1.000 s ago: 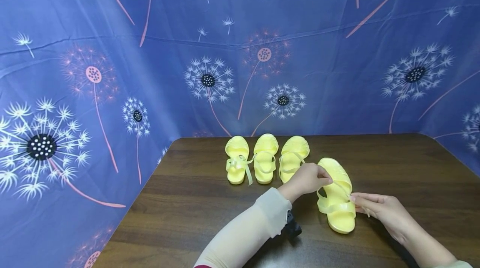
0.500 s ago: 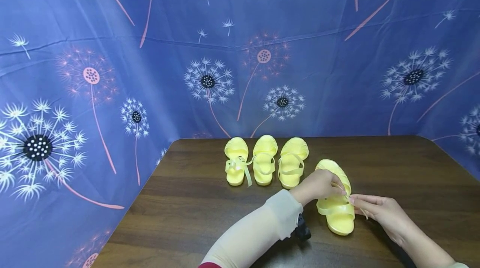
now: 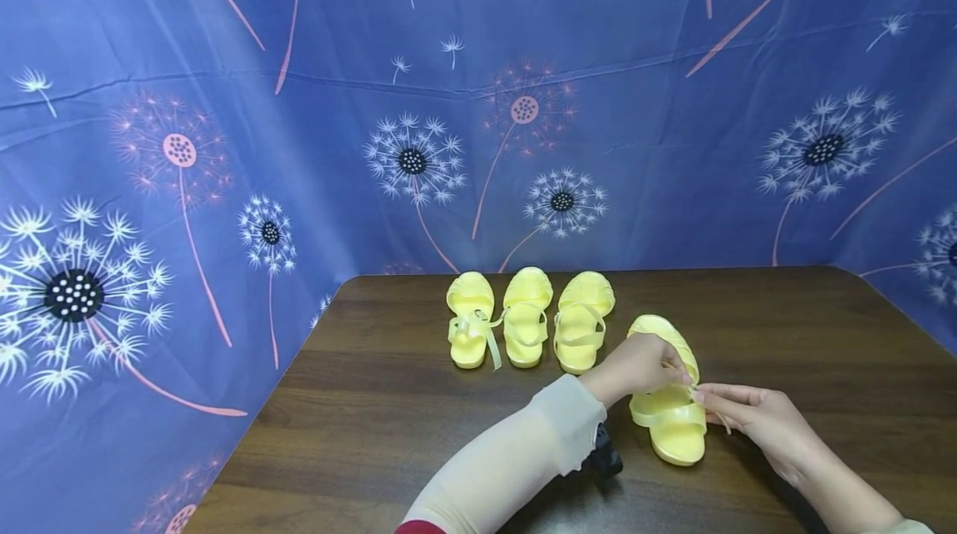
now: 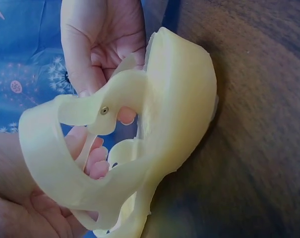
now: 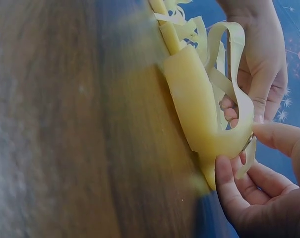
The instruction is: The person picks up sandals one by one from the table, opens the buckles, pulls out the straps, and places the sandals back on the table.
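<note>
Both hands working one sandal strap

Head: lying right of centre on the brown surface [image 3: 389, 401], a yellow sandal [image 3: 668, 418]; left hand [image 3: 635, 366] gripping its strap, right hand [image 3: 751, 413] pinching the strap end.

Left wrist: filling mid-frame, sandal [image 4: 154, 134].

Right wrist: pinching at lower right.

- In the head view the left hand [image 3: 635, 366] covers the near sandal [image 3: 668, 401] along its left side, so the grip there is hidden.
- The thin strap end [image 3: 721, 422] by the right hand [image 3: 755, 419] is too small to tell how it is held.
- The right wrist view blurs the table [image 5: 65, 124] on its left.
- The black object [image 3: 604, 459] under the left sleeve [image 3: 516, 455] is mostly hidden.
- Both forearms are cut off by the near edge.
</note>
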`<state>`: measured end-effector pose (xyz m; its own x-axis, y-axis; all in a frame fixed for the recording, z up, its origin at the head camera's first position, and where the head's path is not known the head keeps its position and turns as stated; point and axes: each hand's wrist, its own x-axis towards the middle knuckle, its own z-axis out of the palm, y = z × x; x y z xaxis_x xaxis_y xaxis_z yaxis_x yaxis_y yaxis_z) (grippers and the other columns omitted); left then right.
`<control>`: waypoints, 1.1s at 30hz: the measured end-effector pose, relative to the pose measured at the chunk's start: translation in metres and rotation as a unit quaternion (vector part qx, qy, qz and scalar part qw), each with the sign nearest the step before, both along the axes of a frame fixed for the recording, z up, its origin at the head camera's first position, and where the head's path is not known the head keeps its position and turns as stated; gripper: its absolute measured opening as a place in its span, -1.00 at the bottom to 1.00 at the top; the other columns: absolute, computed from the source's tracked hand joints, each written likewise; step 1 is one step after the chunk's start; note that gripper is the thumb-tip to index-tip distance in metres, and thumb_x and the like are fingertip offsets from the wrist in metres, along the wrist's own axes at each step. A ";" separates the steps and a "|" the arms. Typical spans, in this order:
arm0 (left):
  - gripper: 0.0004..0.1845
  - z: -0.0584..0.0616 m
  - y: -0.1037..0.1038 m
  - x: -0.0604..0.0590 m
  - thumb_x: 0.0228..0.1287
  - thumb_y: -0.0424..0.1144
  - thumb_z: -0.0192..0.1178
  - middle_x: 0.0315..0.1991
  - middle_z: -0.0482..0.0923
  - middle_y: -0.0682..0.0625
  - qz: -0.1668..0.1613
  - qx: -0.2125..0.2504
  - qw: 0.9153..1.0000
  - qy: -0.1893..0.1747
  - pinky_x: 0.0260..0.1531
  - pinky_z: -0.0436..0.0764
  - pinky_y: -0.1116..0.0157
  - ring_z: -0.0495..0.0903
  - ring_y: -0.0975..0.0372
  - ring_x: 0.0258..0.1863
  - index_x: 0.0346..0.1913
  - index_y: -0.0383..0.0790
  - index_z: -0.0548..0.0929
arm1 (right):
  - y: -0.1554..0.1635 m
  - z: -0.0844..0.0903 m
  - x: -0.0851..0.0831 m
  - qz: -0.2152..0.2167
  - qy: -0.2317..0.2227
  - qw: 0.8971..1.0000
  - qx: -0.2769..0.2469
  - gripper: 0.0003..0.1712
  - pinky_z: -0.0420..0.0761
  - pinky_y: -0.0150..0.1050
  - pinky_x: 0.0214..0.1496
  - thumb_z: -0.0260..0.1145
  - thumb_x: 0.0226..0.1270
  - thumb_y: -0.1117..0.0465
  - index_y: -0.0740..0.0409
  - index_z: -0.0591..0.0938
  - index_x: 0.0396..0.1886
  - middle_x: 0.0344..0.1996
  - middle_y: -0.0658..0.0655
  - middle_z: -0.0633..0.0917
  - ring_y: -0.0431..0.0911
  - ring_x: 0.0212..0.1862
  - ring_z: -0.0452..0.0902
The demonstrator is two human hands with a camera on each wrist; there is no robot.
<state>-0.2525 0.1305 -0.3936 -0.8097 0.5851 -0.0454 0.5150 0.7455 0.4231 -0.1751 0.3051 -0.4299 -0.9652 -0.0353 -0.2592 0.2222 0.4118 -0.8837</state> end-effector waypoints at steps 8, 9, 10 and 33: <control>-0.86 -0.002 -0.001 0.001 0.28 -0.01 0.27 -0.49 0.67 0.34 0.021 0.005 1.000 -0.003 -0.61 0.37 0.59 0.39 0.51 -0.62 -0.31 0.11 0.80 | -0.005 0.003 0.001 -0.021 -0.010 1.000 0.005 -0.35 0.51 -0.37 -0.09 0.18 0.42 -0.11 0.33 0.51 0.23 -0.16 -0.03 0.77 -0.39 -0.16 0.59; -0.86 -0.002 -0.002 0.001 0.27 -0.01 0.27 -0.50 0.66 0.33 0.024 0.011 1.000 -0.006 -0.64 0.36 0.57 0.37 0.49 -0.64 -0.31 0.10 0.80 | -0.006 0.003 0.001 -0.022 -0.011 1.000 0.007 -0.34 0.52 -0.33 -0.06 0.18 0.42 -0.12 0.32 0.51 0.24 -0.16 -0.03 0.77 -0.39 -0.16 0.58; -0.86 -0.003 -0.002 0.001 0.27 -0.01 0.28 -0.52 0.66 0.32 0.029 0.017 0.999 -0.010 -0.66 0.36 0.56 0.36 0.48 -0.66 -0.32 0.09 0.80 | -0.007 0.003 0.001 -0.025 -0.012 1.000 0.011 -0.34 0.51 -0.31 -0.05 0.18 0.41 -0.14 0.30 0.51 0.24 -0.16 -0.03 0.77 -0.39 -0.16 0.58; -0.87 -0.002 -0.011 0.000 0.25 -0.10 0.31 -0.46 0.70 0.33 0.048 -0.008 0.999 0.003 -0.43 0.44 0.62 0.45 0.54 -0.54 -0.41 0.07 0.81 | -0.011 0.002 0.003 -0.081 -0.024 0.996 -0.010 -0.36 0.24 0.38 0.25 0.29 0.24 -0.27 0.04 0.64 0.15 -0.20 -0.07 0.78 -0.09 0.09 0.56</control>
<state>-0.2525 0.1197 -0.3959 -0.8623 0.5040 -0.0492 0.4433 0.7982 0.4079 -0.1720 0.2938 -0.4279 -0.9448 0.1148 -0.3068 0.3276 0.3497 -0.8777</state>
